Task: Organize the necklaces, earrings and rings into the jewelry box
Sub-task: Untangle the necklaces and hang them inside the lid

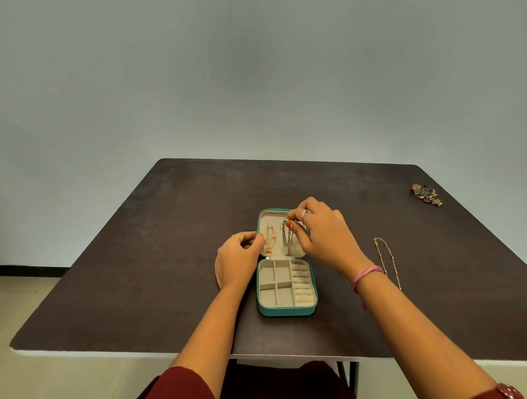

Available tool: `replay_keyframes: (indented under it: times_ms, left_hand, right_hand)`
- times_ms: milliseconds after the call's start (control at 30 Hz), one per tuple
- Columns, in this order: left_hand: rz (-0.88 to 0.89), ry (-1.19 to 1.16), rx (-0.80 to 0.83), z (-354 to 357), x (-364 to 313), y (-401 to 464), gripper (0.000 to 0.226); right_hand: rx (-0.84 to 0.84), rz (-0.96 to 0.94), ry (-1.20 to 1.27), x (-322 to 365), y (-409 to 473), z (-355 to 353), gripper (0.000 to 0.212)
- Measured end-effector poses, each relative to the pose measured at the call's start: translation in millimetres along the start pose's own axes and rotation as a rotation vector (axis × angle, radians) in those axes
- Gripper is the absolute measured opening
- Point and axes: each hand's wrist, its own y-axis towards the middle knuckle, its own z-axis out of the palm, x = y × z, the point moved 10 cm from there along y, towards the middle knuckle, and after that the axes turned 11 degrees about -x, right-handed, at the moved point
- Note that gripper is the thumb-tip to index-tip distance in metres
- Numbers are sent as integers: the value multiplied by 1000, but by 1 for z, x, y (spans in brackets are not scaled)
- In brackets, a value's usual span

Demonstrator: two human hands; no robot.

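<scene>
A teal jewelry box (287, 313) lies open on the dark table, its lid flat on the far side and its beige tray of small compartments toward me. In the lid hang a rose-gold necklace (269, 241) and a silver necklace (287, 238). My right hand (324, 233) reaches over the lid and pinches the top of the silver necklace between thumb and fingers. Against the lid's left edge rests my left hand (237, 259), fingers curled; whether it grips the edge I cannot tell. A thin gold necklace (387, 262) lies on the table to the right.
A small heap of dark and gold jewelry (427, 194) lies at the table's far right corner. The table (162, 239) is dark brown with a pale front edge. A grey wall stands behind it, and my red-clothed lap shows below.
</scene>
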Motion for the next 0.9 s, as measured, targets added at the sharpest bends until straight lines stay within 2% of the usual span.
replay_keyframes:
  times_ms: [333, 567, 900]
  left_hand:
    - [84, -214, 66, 3, -3, -1, 8]
    - [87, -237, 85, 6, -1, 1, 15]
    - [90, -263, 103, 7, 0, 1, 12]
  right_hand:
    - [-122, -53, -177, -1, 7, 6, 22]
    - [-140, -83, -282, 3, 10, 7, 19]
    - [-200, -86, -261, 2, 14, 0, 13]
